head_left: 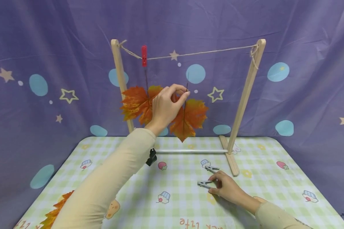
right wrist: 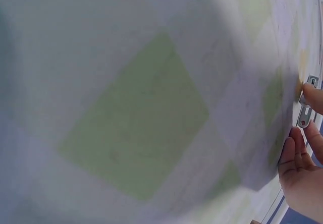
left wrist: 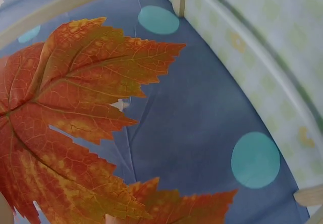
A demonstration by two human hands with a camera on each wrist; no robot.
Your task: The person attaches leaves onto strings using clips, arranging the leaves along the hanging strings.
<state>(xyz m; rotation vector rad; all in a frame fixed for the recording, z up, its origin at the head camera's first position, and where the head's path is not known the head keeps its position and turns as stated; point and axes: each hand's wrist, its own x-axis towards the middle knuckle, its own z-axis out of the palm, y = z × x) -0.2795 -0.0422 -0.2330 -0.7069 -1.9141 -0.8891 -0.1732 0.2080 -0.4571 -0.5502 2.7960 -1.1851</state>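
Note:
My left hand (head_left: pixel 167 106) is raised in front of the string, pinching the dark stem of an orange maple leaf (head_left: pixel 190 117) that hangs tip-down below the string. Beside it, partly behind the hand, another maple leaf (head_left: pixel 136 103) hangs by its stem from a red clothespin (head_left: pixel 144 56) on the string (head_left: pixel 203 52). Low over the table, my right hand (head_left: pixel 228 190) pinches a silver metal clothespin (head_left: pixel 204 183) between thumb and fingers; that clothespin (right wrist: pixel 304 115) also shows in the right wrist view. A second metal clothespin (head_left: pixel 211 168) lies just beyond those fingers.
The string spans two wooden posts (head_left: pixel 246 95), joined low down by a white rod (head_left: pixel 192 151). A black object (head_left: pixel 151 157) sits by the rod's left part. Another orange leaf (head_left: pixel 57 210) lies at the front left of the checked tablecloth (head_left: pixel 183 190). A purple curtain (head_left: pixel 312 41) hangs behind.

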